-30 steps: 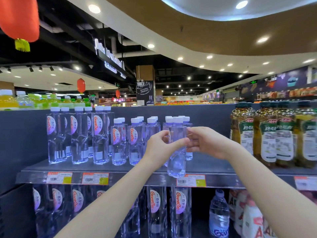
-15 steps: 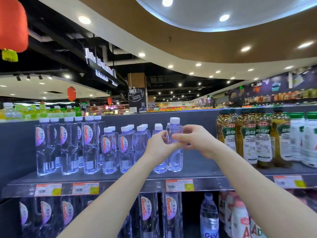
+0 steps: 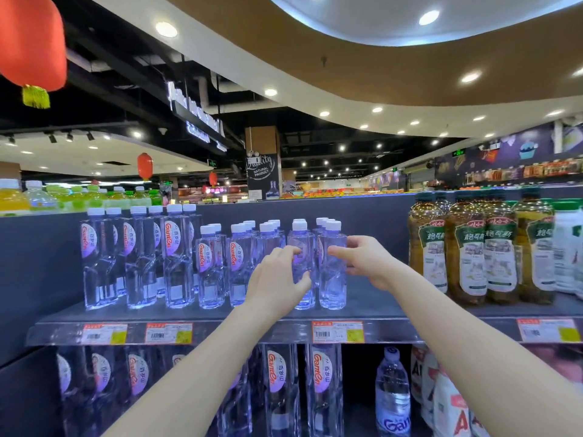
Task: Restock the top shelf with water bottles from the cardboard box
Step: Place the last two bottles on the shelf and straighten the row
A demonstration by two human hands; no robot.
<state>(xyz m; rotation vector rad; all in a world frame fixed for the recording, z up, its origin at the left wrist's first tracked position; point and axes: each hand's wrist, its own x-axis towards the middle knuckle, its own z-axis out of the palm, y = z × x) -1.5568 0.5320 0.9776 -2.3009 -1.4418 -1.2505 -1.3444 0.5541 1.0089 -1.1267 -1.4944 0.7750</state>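
Note:
A clear water bottle [image 3: 332, 279] with a white cap stands upright on the dark top shelf [image 3: 375, 305], at the right end of the row of small bottles. My right hand [image 3: 366, 263] grips its upper body from the right, thumb across the front. My left hand [image 3: 277, 279] curls around the neighbouring small bottle [image 3: 299, 234] just to the left, thumb low and fingertips near its label. Both bottles rest on the shelf. The cardboard box is out of view.
Taller Ganten bottles [image 3: 135, 260] fill the shelf's left part, and more small ones [image 3: 209, 263] stand beside my left hand. Brown tea bottles [image 3: 470, 250] stand to the right, with a bare gap before them. The lower shelf holds more water bottles [image 3: 325, 389].
The bottle that both hands held out in front of the shelf now stands in the row. My left hand has shifted onto the bottle beside it; my right hand stays on it.

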